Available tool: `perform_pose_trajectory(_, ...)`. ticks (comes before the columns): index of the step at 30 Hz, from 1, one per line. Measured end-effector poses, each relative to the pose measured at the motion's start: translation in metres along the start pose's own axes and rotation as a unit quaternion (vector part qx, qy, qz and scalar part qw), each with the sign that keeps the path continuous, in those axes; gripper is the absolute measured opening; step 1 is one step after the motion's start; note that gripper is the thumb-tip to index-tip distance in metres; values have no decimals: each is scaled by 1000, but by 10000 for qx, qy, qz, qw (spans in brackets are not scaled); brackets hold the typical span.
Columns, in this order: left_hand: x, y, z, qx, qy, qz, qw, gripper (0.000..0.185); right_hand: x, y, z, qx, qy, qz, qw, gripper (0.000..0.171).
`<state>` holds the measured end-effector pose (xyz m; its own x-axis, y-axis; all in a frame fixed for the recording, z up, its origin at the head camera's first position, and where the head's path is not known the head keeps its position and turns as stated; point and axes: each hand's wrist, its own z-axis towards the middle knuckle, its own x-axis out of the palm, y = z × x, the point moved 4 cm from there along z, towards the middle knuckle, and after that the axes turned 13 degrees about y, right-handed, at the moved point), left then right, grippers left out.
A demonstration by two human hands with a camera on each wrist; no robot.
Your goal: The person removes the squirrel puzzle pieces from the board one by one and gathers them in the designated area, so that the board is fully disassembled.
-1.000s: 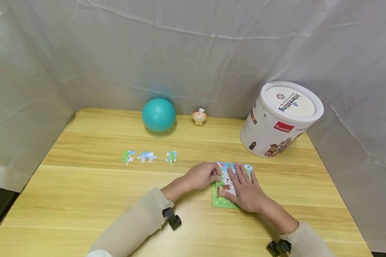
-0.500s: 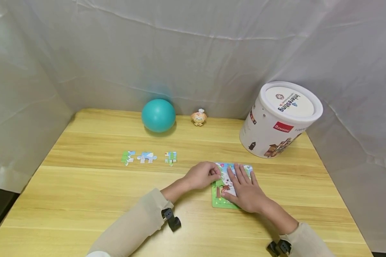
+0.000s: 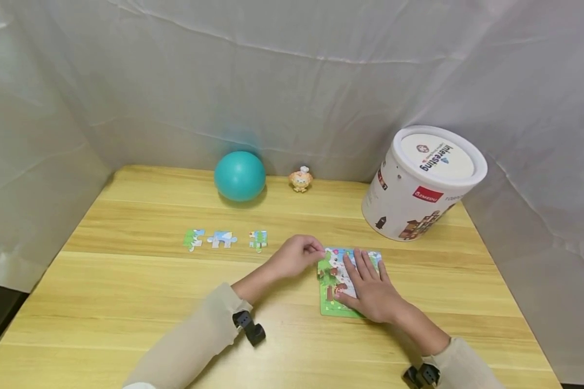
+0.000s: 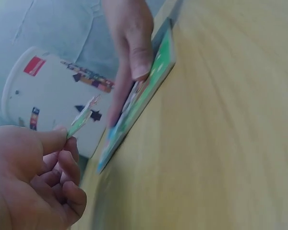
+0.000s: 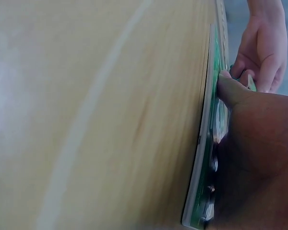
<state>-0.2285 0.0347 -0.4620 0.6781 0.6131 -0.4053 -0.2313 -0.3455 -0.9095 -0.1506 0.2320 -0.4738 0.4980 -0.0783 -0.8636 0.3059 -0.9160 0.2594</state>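
Between its thumb and fingers my left hand (image 3: 294,256) pinches a green-edged jigsaw piece (image 4: 81,120), raised off the table beside the puzzle board's left edge. The puzzle board (image 3: 332,308) lies flat, with a green border and a white animal picture partly covered by fingers. My right hand (image 3: 376,294) rests on it with fingers straight and spread, the thumb over the lower part of the picture. In the right wrist view the right hand hides most of the board's face.
Several loose things stand around: jigsaw pieces (image 3: 221,239) in a row left of the board, a teal ball (image 3: 240,176) and small figurine (image 3: 300,179) at the back. A large white tub (image 3: 413,197) stands behind the board at right. Grey cloth (image 3: 292,81) walls the table (image 3: 126,302).
My left hand has lifted the jigsaw piece from the board's left side and moved slightly up and left. The right hand stays in place on the board.
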Motion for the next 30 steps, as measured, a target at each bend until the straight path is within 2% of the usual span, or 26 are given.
perform_pose_trajectory(5, -20, 3, -13, 114, -77, -107, 9998, 10, 1, -1, -1, -26, -47, -6, 10000, 93)
perform_pose_trajectory(11, -45, 10, -38, 96, -171, -183, 9996, 11, 1, -1, -1, -60, -27, 18, 10000, 94)
perform_pose_trajectory(19, -77, 22, -78, -181, -396, -172, 9989, 12, 0, 0, 0, -43, 9, 7, 10000, 93)
perform_pose_trajectory(30, -113, 49, -136, -571, -806, 32, 9951, 14, 10, -10, 6, -132, -71, 9, 9999, 96)
